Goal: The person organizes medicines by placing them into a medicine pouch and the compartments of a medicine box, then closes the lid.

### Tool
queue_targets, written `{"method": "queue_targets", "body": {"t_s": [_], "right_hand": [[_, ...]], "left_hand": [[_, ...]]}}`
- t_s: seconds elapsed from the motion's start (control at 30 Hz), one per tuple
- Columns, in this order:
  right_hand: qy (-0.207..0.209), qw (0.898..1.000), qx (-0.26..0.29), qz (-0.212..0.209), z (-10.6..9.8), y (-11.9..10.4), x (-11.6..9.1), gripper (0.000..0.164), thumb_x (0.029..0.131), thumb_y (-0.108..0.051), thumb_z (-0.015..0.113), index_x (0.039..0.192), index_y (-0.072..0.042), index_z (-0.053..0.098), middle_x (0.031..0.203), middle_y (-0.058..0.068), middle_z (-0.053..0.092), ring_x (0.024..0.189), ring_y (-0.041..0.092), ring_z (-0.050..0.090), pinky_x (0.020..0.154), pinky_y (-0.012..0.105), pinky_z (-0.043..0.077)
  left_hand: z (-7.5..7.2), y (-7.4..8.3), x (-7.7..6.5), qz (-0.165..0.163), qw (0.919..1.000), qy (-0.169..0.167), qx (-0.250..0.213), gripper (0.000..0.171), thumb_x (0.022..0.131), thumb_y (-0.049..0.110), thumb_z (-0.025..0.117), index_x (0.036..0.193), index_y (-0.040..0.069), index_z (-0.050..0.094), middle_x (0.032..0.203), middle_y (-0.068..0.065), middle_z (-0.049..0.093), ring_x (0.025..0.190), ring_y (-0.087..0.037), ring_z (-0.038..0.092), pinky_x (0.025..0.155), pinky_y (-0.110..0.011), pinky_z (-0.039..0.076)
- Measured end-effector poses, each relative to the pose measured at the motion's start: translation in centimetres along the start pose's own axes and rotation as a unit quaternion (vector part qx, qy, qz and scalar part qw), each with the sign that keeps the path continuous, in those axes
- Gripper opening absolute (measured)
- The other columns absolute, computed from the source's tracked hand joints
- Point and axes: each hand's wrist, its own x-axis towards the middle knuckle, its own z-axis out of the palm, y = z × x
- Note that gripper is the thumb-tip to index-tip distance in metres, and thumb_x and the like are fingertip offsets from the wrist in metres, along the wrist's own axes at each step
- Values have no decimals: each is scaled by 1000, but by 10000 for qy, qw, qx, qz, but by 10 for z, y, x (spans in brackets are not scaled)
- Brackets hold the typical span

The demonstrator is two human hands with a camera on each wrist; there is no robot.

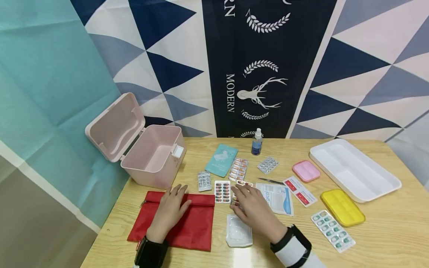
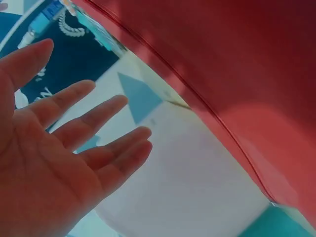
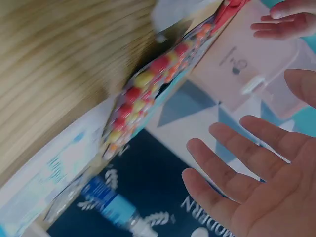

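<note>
My left hand (image 1: 169, 210) is over the red zip pouch (image 1: 197, 227), its fingers spread; the left wrist view shows the bare palm with nothing in it. My right hand (image 1: 255, 209) hovers with fingers apart over a blister pack of red and yellow capsules (image 3: 140, 91), which it partly hides in the head view. Just left of that pack lies a blister pack of red and dark capsules (image 1: 222, 191). Below the right hand sits a white square packet (image 1: 238, 231), and beside it a surgical packet (image 1: 277, 199).
An open pink box (image 1: 151, 156) stands back left. Tweezers (image 1: 270, 181), a spray bottle (image 1: 256, 142) and a teal packet (image 1: 221, 160) lie or stand behind the hands. To the right are a white tray (image 1: 385, 181), a yellow pill case (image 1: 343, 207), a pink case (image 1: 306, 171) and a green capsule pack (image 1: 333, 230).
</note>
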Motion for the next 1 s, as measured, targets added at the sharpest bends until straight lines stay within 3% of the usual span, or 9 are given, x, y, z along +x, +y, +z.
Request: {"method": "queue_targets", "body": {"t_s": [0.37,0.57,0.77,1.0], "right_hand": [[-628,9964,-143,-551,15,-25,27,41,86,-31,61,119,-6,58,114,12,61,105,29,56,92,45,44],[-950,9923,-293,-738,22,-34,40,32,84,-29,63,109,-9,61,107,8,63,99,27,58,87,42,46],[-1181,9885,-402,-856,31,-38,47,29,82,-29,66,104,-11,60,103,6,63,95,25,57,87,42,46],[-1338,9861,-394,-902,40,-40,51,26,81,-29,67,100,-11,62,95,5,63,86,23,57,76,38,48]], "left_hand": [[-5,-35,0,-160,9991,-193,330,43,80,19,68,118,3,57,116,-20,58,111,-42,50,87,-56,42],[-3,-50,0,71,9985,-91,539,39,75,12,73,111,4,60,107,-16,62,100,-37,56,81,-51,46],[-3,-55,0,63,9983,-219,545,39,72,7,74,108,4,62,107,-15,61,100,-35,56,80,-50,46],[-5,-59,-1,83,9985,-321,426,40,70,5,75,108,4,62,107,-14,60,100,-35,56,84,-50,44]]}}
